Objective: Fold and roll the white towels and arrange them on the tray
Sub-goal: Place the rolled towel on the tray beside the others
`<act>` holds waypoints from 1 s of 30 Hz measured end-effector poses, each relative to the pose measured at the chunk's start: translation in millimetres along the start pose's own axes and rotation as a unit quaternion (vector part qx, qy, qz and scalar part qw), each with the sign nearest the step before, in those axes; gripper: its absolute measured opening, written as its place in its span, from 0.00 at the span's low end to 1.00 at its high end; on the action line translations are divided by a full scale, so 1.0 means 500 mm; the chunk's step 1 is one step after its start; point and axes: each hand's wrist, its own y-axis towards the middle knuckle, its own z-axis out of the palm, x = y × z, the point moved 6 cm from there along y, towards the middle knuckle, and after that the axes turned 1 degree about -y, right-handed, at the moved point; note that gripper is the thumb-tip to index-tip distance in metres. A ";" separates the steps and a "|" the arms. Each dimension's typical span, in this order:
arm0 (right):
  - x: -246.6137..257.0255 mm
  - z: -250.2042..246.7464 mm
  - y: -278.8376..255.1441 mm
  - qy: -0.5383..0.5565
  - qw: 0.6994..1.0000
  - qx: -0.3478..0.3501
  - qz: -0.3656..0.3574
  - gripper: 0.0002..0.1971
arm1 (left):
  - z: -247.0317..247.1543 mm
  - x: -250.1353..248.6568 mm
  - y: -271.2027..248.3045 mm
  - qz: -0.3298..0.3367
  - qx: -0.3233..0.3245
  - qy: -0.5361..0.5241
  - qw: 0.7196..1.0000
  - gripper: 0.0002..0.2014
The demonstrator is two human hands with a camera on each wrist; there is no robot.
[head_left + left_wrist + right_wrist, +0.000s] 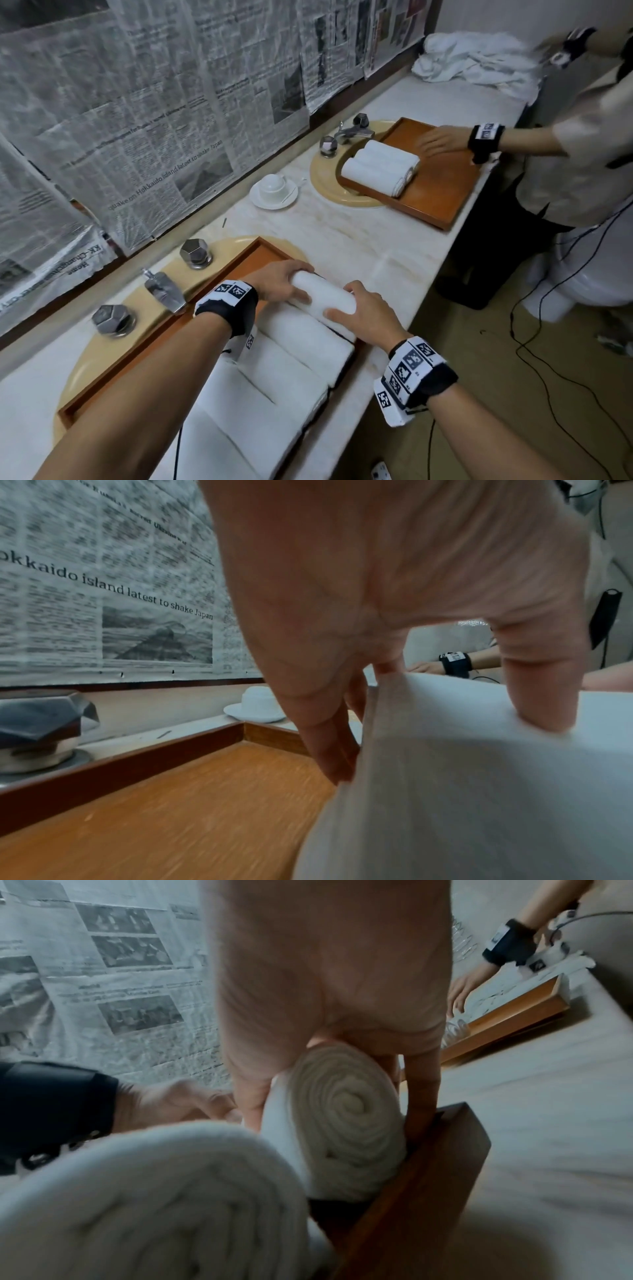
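A wooden tray (154, 346) lies across the near sink and holds a row of rolled white towels (274, 377). At the far end of that row, both hands hold one more rolled towel (325, 296). My left hand (298, 281) grips its far end, thumb on top and fingers down its side (335, 764). My right hand (349, 301) grips the near end, where the spiral of the roll (346, 1123) shows. The roll sits against the tray rim (428, 1177), next to a neighbouring roll (154, 1204). Bare tray floor (171, 804) lies to the left.
Another person at the right reaches over a second tray (438, 192) holding rolled towels (380, 168). Loose towels (479, 58) are piled at the far counter end. A cup on a saucer (273, 190), a faucet (164, 291) and its knobs stand behind. Cables cross the floor.
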 end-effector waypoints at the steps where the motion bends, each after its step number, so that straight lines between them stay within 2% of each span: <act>1: -0.001 0.003 0.000 -0.020 1.000 -0.002 0.003 0.33 | 0.004 0.005 0.006 -0.005 0.009 -0.003 1.000 0.34; 6: 0.011 0.013 -0.004 -0.091 0.995 -0.025 -0.023 0.29 | 0.017 0.008 0.020 -0.024 0.044 -0.011 0.999 0.33; 9: 0.000 0.014 0.003 -0.102 0.993 -0.049 -0.037 0.30 | 0.019 0.000 0.021 -0.025 0.051 -0.004 0.998 0.33; 14: -0.034 0.017 0.006 -0.019 0.999 -0.049 -0.003 0.31 | 0.019 0.007 0.019 -0.039 0.043 0.000 0.998 0.41; 17: -0.041 0.023 0.000 0.050 0.997 -0.057 -0.007 0.27 | 0.021 0.005 0.018 -0.035 0.043 0.011 0.998 0.37; 22: -0.043 0.024 0.004 0.066 0.995 -0.070 -0.002 0.24 | 0.020 0.001 0.016 -0.040 0.044 -0.012 0.998 0.35; 26: -0.044 0.023 0.007 0.078 0.994 -0.079 0.006 0.25 | 0.020 -0.002 0.010 -0.039 0.042 -0.012 0.998 0.35; 30: -0.047 0.025 0.004 0.091 0.991 -0.092 0.016 0.27 | 0.020 -0.007 -0.001 -0.028 0.010 -0.015 0.999 0.34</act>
